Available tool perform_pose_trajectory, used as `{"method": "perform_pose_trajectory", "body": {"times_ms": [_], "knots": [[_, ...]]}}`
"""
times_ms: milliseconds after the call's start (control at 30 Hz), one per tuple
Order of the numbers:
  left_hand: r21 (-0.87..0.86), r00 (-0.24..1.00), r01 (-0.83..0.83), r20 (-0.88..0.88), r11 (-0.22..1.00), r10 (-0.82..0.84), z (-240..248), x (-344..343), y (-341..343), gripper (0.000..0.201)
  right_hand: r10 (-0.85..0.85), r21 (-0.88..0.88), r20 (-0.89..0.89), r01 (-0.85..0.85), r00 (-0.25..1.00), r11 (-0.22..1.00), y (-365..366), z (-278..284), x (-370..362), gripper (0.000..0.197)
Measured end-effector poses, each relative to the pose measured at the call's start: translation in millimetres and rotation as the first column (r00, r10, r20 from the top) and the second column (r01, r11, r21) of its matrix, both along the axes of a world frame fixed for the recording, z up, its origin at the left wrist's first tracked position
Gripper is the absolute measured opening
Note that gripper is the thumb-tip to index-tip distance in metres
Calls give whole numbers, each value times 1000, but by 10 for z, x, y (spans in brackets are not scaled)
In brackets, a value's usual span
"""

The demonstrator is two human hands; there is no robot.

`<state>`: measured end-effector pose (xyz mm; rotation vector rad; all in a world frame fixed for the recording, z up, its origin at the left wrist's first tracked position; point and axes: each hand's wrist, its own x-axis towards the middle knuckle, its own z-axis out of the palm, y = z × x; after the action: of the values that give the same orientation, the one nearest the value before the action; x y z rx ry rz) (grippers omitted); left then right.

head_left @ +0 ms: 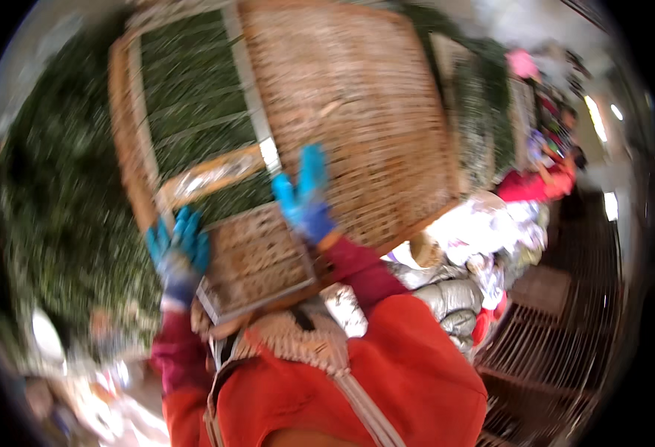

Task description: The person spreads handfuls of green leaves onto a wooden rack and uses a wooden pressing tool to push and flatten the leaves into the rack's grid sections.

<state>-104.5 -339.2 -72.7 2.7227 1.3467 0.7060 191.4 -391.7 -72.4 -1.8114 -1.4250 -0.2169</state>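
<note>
A woven slatted tray (357,112) with a wooden rim lies tilted in front of me. On its left side is a long pale frame (245,74) filled with dark green, fine leafy material (189,82). A wooden bar (212,177) crosses the frame. My left hand (180,249), in a blue glove, is open at the frame's lower left edge, fingers spread. My right hand (306,197), also blue-gloved, is open over the frame's right rail, fingers stretched out. Motion blur hides whether either hand touches the frame.
A large heap of green material (67,186) spreads at the left. Another tray (458,112) with green material stands beyond the right. Silvery bags (446,298) and white plastic bags (484,231) lie at the right. Slatted dark racks (566,328) stand further right. People in red (539,182) work at the far right.
</note>
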Motion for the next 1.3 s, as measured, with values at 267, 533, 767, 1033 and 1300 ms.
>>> {"method": "perform_pose_trajectory", "body": {"times_ms": [267, 533, 767, 1033, 1300], "knots": [[-342, 831, 6, 525, 940, 186, -384, -98, 203, 50, 439, -76, 139, -433, 888, 898, -83, -250, -272, 54], [26, 957, 234, 172, 972, -235, -58, 433, 1117, 37, 697, -24, 15, -696, 717, 717, 189, -318, -15, 29], [269, 982, 119, 111, 956, -154, 741, 455, 747, 24, 356, 198, -561, -297, 747, 934, 176, -279, 404, 20], [-234, 783, 243, 621, 941, -48, -228, 694, 357, 44, 330, -70, 203, -323, 922, 944, 868, 215, -550, 41], [-82, 860, 257, 475, 963, -189, 24, -656, 1085, 63, 342, -176, 195, -310, 919, 934, 933, 119, -537, 36]]}}
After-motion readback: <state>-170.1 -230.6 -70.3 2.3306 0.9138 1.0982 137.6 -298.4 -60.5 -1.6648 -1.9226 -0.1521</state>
